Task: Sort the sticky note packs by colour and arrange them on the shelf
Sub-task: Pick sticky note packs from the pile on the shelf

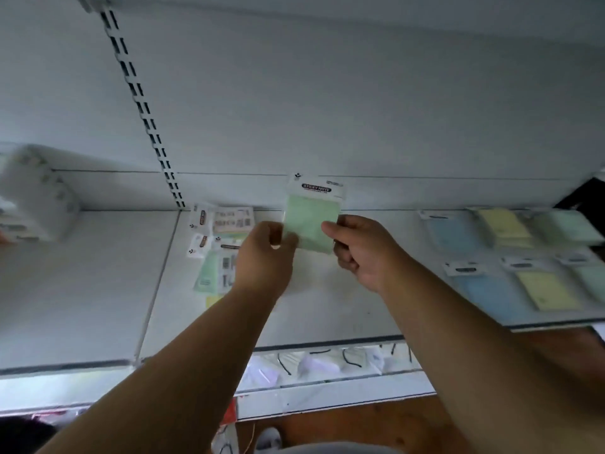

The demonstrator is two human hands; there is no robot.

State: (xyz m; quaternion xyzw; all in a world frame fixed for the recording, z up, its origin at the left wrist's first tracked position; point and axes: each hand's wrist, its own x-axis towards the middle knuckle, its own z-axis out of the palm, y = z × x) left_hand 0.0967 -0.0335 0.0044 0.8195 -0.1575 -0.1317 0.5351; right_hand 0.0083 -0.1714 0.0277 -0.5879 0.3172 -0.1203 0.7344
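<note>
A pale green cellophane-wrapped sticky note pack (311,217) is pinched upright by 2 hands, left (265,257) and right (360,250); it is best laid flat beside the green stack (576,226) on the white shelf (327,309).

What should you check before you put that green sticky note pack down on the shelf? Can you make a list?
1. Pack held firmly: ok. The left hand and right hand both pinch the green pack.
2. Colour known: ok. It shows pale green under the "Sticky Note" label.
3. Green group to join: ok. Green packs lie at the right end of the shelf.
4. Neighbours sorted: ok. Blue packs and yellow packs sit in their own columns.
5. Unsorted pile remaining: not ok, packs lie jumbled at the left.
6. Room in the green column: cannot tell, it runs off frame.
</note>
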